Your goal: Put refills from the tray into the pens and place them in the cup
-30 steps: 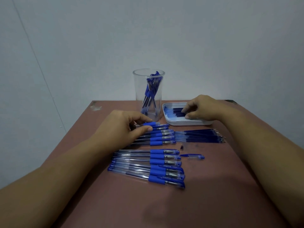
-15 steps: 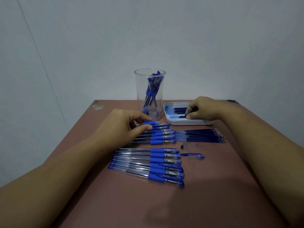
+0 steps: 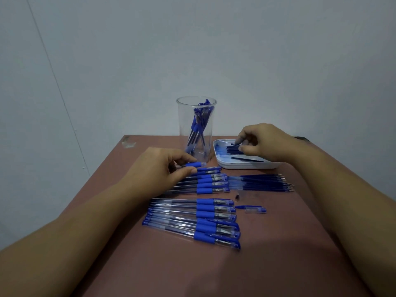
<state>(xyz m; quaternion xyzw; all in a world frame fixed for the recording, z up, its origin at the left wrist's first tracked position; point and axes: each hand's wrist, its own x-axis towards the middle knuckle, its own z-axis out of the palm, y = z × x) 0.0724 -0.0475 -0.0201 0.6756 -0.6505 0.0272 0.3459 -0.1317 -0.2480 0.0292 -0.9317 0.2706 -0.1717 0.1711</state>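
A second ago my right hand [image 3: 265, 142] lay low in the tray [image 3: 246, 167], pressing down on the stack. Now it has risen a little, and its thumb and forefinger seem to be pinched together on the end of one dark refill [image 3: 234, 144], raised just clear of the others in the tray. The other fingers [image 3: 246, 133] are curled loosely above it. I cannot see enough of the grip to say how firm it is. My left hand [image 3: 162, 168] has hardly moved. It stays clamped, thumb against forefinger, on the open pen barrel [image 3: 196, 164] at the far end of the upper row, just in front of the cup [image 3: 186, 116]. I judge the picking step is nearly done: one refill has been singled out and the barrel waits for it. What remains is to bring the two together over the bench [image 3: 278, 254], slide the refill in, refit the small metal tip [image 3: 237, 196] and the loose cap [image 3: 251, 209] that lie between the rows, then drop the pen in with the finished pens [image 3: 198, 125] already leaning inside the cup. The task is far from finished, since the open pens [image 3: 212, 183] and a spread of loose refills [image 3: 261, 183] are lined up beside the left hand, and a row of capped pens [image 3: 192, 221] lies nearer me.
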